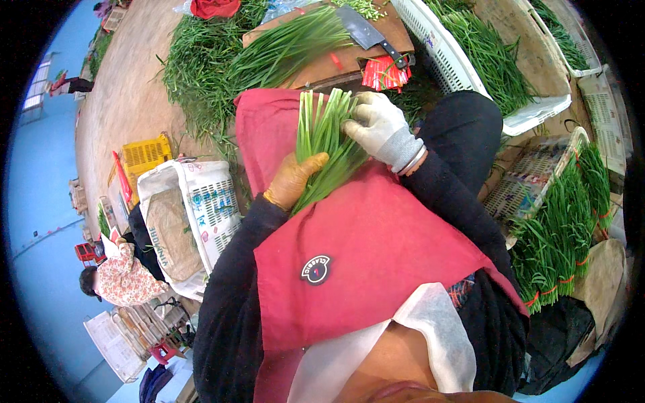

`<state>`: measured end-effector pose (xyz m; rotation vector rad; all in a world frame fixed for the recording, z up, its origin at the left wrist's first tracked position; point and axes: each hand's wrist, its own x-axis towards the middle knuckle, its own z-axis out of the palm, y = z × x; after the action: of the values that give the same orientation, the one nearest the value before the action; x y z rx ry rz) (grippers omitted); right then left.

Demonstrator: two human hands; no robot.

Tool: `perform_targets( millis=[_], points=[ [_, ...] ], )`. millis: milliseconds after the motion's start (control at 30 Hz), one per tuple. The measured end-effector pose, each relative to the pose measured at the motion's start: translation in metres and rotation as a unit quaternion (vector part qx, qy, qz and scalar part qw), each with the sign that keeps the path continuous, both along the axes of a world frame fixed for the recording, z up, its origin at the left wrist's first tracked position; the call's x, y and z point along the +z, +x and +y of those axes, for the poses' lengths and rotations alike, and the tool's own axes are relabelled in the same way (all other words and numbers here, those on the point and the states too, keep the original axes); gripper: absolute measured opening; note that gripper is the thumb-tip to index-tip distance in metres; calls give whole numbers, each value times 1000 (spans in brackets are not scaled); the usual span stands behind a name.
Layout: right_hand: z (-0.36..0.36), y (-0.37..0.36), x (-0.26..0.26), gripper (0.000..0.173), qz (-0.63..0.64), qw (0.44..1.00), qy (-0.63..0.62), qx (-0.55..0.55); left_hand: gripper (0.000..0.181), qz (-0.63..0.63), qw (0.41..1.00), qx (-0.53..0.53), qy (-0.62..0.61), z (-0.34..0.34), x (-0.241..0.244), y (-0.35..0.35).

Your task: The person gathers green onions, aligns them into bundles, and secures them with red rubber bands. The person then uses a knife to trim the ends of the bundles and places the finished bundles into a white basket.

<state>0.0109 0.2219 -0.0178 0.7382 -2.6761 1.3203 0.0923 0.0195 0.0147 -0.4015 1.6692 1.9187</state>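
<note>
My left hand (295,181), in a yellow glove, is closed around a bunch of garlic chives (322,146) above my lap. The pale cut ends point away from me, and the leaves trail back toward my red apron (363,242). At the bunch's right edge, my right hand (375,123) in a white knit glove has its fingers curled against the stalks; whether they pinch any is hidden. Beyond my hands, more loose chives (297,48) lie across a wooden board (322,70). A cleaver (365,32) with a black handle rests at the board's right side.
Heaped greens (201,75) spread left of the board. Red-and-white strips (385,73) hang by its near edge. A white crate (211,201) stands left; another crate (443,60) stands right. Tied bundles (554,242) are at my right. A person (123,277) sits at far left.
</note>
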Motion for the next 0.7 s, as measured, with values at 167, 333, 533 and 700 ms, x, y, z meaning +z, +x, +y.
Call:
perform_targets(
  millis=[167,333,533,700],
  points=[
    [15,-10,3,23,-39,995,9,87,35,7,1000,-14,-1,-2,-1,-1],
    [24,-16,10,18,-85,994,22,65,35,-7,1000,-5,6,0,-4,-2],
    [48,-36,-8,21,-160,982,-103,-3,34,-2,1000,1,17,1,-5,-2],
    [53,-38,-7,24,-250,937,-243,-7,34,-16,1000,-3,19,0,-8,-3]
  ],
)
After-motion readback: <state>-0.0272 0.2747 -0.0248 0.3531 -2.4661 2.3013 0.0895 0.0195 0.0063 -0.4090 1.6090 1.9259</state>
